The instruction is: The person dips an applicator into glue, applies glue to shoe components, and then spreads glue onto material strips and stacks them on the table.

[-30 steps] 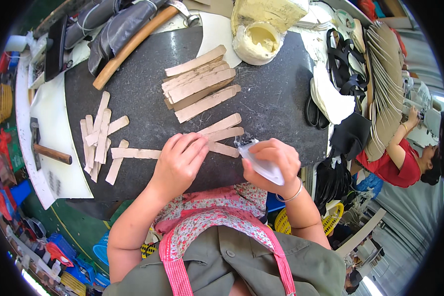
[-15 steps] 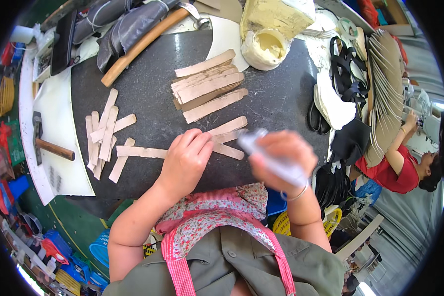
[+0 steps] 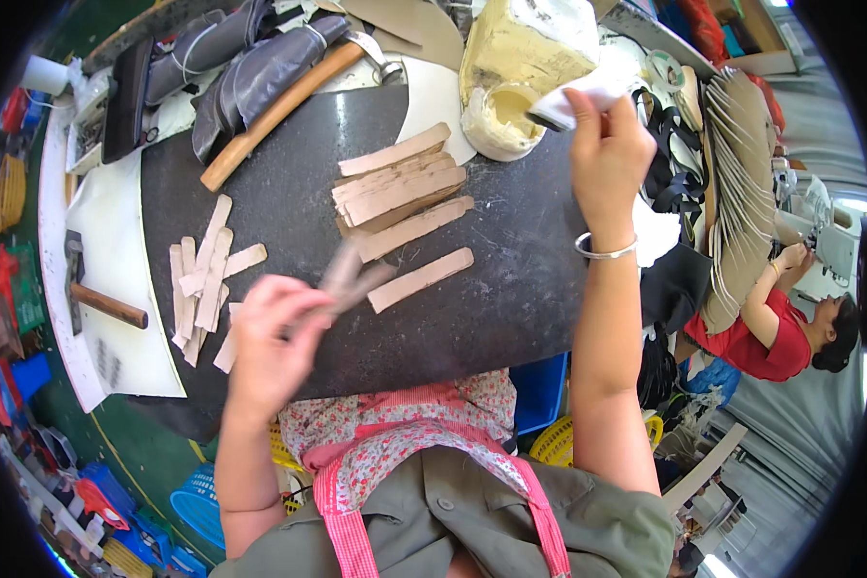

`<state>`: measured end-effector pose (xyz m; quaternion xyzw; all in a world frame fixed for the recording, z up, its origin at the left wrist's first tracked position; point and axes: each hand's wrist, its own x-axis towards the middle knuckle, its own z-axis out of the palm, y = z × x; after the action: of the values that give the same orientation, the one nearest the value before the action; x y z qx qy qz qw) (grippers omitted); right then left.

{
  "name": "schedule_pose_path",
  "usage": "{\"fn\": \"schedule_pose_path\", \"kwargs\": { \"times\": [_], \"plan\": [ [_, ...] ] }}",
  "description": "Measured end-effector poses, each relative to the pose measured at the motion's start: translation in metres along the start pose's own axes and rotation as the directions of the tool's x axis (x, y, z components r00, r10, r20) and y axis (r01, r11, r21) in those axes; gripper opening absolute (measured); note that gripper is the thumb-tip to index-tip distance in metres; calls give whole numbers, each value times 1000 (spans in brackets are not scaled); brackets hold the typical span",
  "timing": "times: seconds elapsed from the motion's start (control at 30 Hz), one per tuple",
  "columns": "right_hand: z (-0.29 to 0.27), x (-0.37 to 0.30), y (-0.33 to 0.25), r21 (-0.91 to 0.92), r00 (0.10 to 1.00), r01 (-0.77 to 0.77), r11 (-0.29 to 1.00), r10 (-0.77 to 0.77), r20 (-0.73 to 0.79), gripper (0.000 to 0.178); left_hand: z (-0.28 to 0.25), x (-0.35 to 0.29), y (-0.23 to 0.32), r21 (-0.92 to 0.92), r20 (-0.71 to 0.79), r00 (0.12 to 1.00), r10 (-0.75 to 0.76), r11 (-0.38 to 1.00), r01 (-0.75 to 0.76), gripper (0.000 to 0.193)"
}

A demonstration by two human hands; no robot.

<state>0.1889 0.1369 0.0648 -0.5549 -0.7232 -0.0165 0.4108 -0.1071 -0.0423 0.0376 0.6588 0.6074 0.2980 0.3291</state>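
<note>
Blurred by motion, two beige leather-like strips (image 3: 347, 275) stick out of my left hand (image 3: 277, 332), pinched in its closed fingers over the dark work surface. My right hand (image 3: 612, 159), with a bracelet on its wrist, is raised at the far right and grips a white brush-like tool (image 3: 588, 94). The tool's dark tip is at the rim of a glue pot (image 3: 496, 133) caked in cream-coloured residue. A single strip (image 3: 421, 281) lies flat in front of my left hand. Behind it is a stack of strips (image 3: 405, 188), and at the left a crisscrossed pile (image 3: 202, 279).
A wooden-handled tool (image 3: 284, 111) lies beside dark rolled material (image 3: 260, 72) at the back left. A hammer (image 3: 106, 303) rests on a white sheet (image 3: 116, 241). Black straps (image 3: 679, 144) and fanned sheets (image 3: 742, 193) are at the right. A person in red (image 3: 766, 332) sits beyond.
My right hand has moved up and away to the glue pot with the tool. My left hand has shifted left, lifting strips off the surface; one strip stays behind.
</note>
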Motion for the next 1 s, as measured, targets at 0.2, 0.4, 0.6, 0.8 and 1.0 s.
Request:
{"fn": "schedule_pose_path", "kwargs": {
  "times": [0.2, 0.4, 0.6, 0.8, 1.0],
  "plan": [
    [-38, -39, -22, 251, 890, -455, 855, 427, 157, 17, -28, -20, -25, 400, -267, 961, -70, 899, 177, 32],
    [-39, -100, -32, 442, 924, -52, 896, -125, 362, 31, 49, -1, 20, 222, -48, 966, 254, 946, -238, 28],
    [-40, -113, -46, 403, 868, 57, 914, -244, 432, 37, 77, 10, 14, 234, 15, 962, 271, 935, -267, 24],
    [-24, -118, -56, 545, 846, 157, 824, -397, 356, 39, 76, 11, 13, 260, 44, 954, 296, 919, -297, 22],
    [-46, -123, -56, 480, 857, 83, 873, -308, 414, 35, 69, 9, 6, 244, 68, 917, 394, 884, -398, 27]
  ]
}}
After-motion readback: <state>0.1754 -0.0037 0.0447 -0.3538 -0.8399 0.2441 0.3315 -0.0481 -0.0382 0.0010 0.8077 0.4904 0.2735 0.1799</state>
